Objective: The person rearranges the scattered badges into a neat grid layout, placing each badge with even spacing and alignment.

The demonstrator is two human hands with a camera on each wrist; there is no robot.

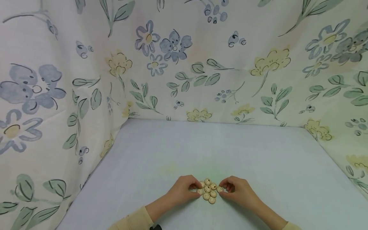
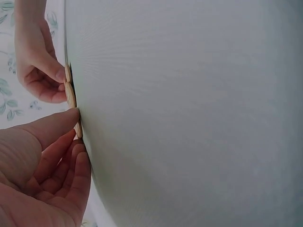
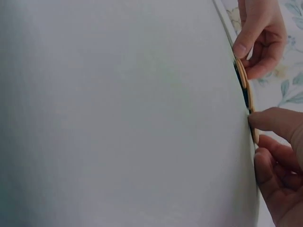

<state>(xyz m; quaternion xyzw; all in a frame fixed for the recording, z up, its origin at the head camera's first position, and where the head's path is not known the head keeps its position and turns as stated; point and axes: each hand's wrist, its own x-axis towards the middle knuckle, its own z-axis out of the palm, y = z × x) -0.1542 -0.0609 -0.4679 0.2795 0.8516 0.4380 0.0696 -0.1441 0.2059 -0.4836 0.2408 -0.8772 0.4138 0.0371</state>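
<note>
Several small round pale wooden discs with dark markings lie flat on the table in a close cluster in the head view. My left hand is at the cluster's left side, its thumb and index finger pinching the edges of a left-hand disc. On the opposite side, my right hand pinches the rightmost disc between thumb and fingers. Both wrist views show the discs edge-on, as a thin row low on the tabletop, with fingertips right at their rims. Part of the cluster's upper left is hidden by the left fingers.
The pale tabletop stretches away beyond the hands. A floral cloth hangs along its back and both sides. Light sleeves cover the forearms, and a small dark object shows below the left wrist.
</note>
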